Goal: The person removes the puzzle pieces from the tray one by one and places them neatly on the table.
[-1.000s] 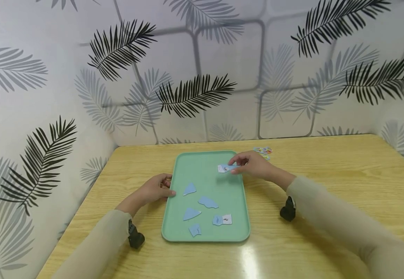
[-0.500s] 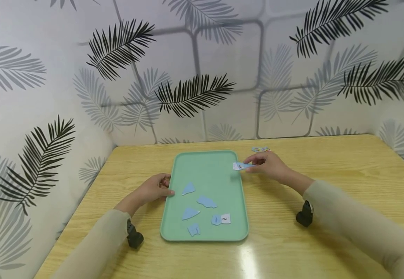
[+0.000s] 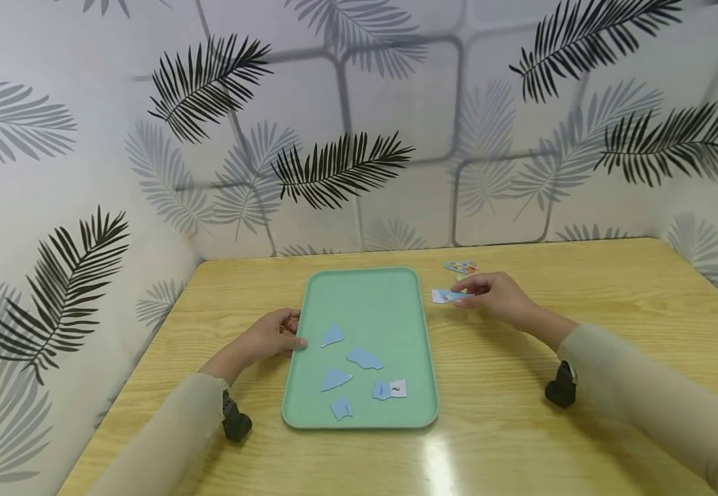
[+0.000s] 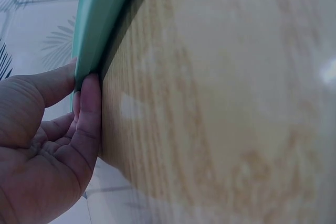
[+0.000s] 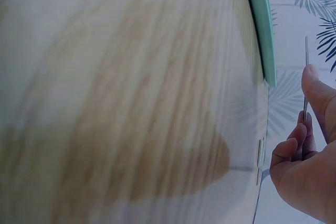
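My left hand (image 3: 266, 337) pinches the left rim of a green tray (image 3: 384, 303), thumb over the edge and fingers at its outer side; the left wrist view shows this grip on the tray wall (image 4: 105, 19). Beyond the tray's right edge, my right hand (image 3: 497, 299) pinches a flat blue-and-white puzzle piece (image 3: 442, 296) between thumb and fingers. The right wrist view shows that piece edge-on as a thin strip (image 5: 306, 51), above the table. Inside the tray lie several loose blue pieces, among them a wavy one (image 3: 365, 358) and a half-white one (image 3: 398, 388).
Small multicoloured flat pieces (image 3: 460, 266) lie on the wooden table (image 3: 520, 427) behind my right hand, partly hidden by it. A wall with a leaf pattern (image 3: 359, 103) rises behind the table's far edge and along its left side.
My right hand has carried the puzzle piece rightward, from over the tray to beyond its right edge. My left hand keeps its grip on the rim, and the pieces in the tray lie as before.
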The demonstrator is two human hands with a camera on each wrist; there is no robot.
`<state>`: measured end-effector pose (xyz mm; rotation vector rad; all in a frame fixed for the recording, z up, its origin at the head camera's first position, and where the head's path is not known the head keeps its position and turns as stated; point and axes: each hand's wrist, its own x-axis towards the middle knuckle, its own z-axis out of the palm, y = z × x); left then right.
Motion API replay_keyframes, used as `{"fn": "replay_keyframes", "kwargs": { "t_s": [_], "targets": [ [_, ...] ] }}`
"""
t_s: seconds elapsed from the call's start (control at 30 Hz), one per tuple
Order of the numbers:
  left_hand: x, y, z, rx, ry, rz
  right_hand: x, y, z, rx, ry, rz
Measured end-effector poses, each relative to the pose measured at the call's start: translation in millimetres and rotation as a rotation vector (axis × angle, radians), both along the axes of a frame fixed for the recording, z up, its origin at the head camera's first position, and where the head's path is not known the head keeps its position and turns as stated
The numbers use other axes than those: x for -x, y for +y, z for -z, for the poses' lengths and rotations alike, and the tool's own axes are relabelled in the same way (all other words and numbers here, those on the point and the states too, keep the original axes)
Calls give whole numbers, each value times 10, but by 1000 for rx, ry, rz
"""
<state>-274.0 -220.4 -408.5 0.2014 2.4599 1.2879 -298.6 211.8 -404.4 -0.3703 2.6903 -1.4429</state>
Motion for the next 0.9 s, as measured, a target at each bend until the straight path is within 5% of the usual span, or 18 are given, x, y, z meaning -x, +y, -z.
{"fn": "replay_keyframes", "kwargs": {
  "t_s": [0.9],
  "targets": [
    [-1,-16,4,-8,2,21,209,341,49,-99,-31,28]
  ]
}}
